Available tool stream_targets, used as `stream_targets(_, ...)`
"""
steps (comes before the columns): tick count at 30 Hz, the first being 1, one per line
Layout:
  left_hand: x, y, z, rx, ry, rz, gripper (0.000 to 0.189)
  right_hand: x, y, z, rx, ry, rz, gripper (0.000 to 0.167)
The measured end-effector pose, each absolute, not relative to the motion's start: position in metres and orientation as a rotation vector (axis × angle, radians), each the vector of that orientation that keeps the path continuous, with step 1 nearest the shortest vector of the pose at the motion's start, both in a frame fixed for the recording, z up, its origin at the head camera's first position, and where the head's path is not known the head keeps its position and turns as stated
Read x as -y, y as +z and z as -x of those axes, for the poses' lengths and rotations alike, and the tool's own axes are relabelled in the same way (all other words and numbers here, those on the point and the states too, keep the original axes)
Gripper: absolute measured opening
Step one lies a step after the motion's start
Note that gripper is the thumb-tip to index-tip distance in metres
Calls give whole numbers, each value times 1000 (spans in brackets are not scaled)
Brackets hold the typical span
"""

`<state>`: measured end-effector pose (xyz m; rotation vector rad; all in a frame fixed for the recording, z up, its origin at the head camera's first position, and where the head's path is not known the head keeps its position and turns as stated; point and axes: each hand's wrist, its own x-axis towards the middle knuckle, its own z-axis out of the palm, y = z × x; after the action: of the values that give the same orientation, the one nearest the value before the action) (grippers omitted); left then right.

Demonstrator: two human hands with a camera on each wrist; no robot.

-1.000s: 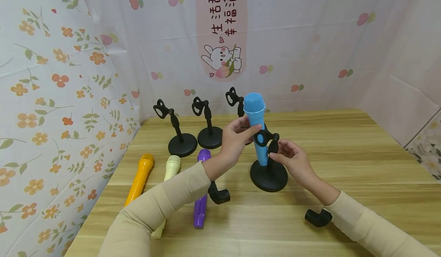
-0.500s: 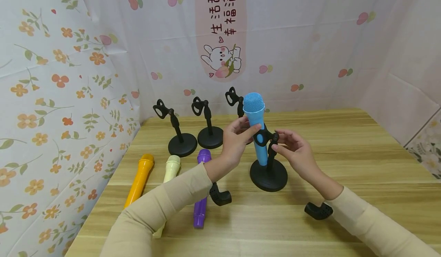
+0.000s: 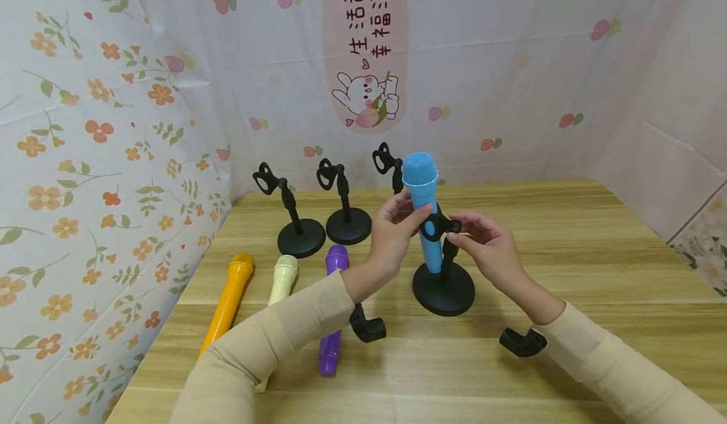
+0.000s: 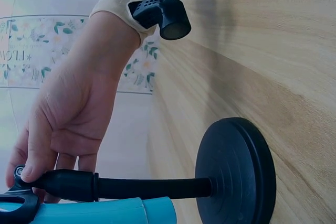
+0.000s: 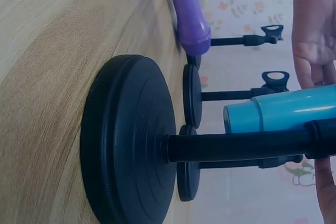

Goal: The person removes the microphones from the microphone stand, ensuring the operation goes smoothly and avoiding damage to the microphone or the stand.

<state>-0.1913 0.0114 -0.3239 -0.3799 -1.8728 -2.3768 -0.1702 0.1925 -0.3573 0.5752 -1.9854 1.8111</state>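
A blue microphone (image 3: 420,187) stands nearly upright in the clip of a black microphone stand (image 3: 443,291), its lower end above the round base. My left hand (image 3: 390,231) grips the microphone's body just below the head, thumb across its front. With thumb and fingers my right hand (image 3: 485,241) pinches the stand at the joint behind the clip. In the left wrist view, the right hand (image 4: 73,103) has its thumb on that joint, and the blue microphone (image 4: 105,211) runs alongside the pole. The right wrist view has the microphone's tail end (image 5: 244,119) beside the pole, apart from the base.
Several more black stands with unfilled clips stand at the back, including a left one (image 3: 301,238) and a middle one (image 3: 348,225). An orange microphone (image 3: 227,298), a cream microphone (image 3: 284,276) and a purple microphone (image 3: 329,351) lie on the wooden table (image 3: 596,272) at left.
My right hand has shifted up the stand, from the pole to the joint by the clip. The left hand and the blue microphone have stayed almost in place.
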Motion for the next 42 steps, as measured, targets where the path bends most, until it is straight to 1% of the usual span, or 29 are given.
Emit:
stream_targets(9, -15, -324, 192, 1832, -2356, 400, 37, -191, -358, 170, 1933, 1857, -544, 28)
stream_targets(18, -15, -324, 192, 1876, -2325, 387, 42, -191, -358, 170, 1905, 1866, -536, 28)
stream_targets(29, -14, -322, 191, 1892, -2313, 378, 40, -192, -359, 173, 1909, 1835, -562, 27)
stream_targets(42, -9, -321, 193, 1897, -2315, 434, 40, -192, -360, 175, 1889, 1793, -598, 27)
